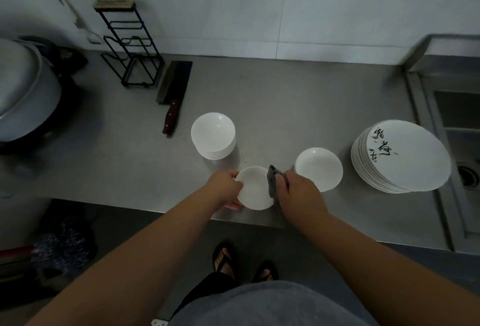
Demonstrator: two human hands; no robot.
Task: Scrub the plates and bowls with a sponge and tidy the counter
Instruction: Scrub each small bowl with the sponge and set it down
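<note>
The left hand (225, 187) curls its fingers (235, 205) round the left rim of a small white bowl (255, 188), held tilted above the counter (285, 107) near its front edge, while the right hand (298, 190) clasps a grey sponge (272, 182) against the bowl's right rim. Just right of it sits a shallow white dish (319, 168), then a stack of plates (401, 156) bearing black brush characters beside the sink (457, 128). Behind the hands stands a stack of white bowls (213, 136), with a cleaver (174, 91) and a black wire rack (130, 47) farther back.

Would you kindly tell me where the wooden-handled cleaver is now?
In the head view, the wooden-handled cleaver lies on the grey steel counter, left of centre, between the black wire rack and the stack of white bowls.
</note>
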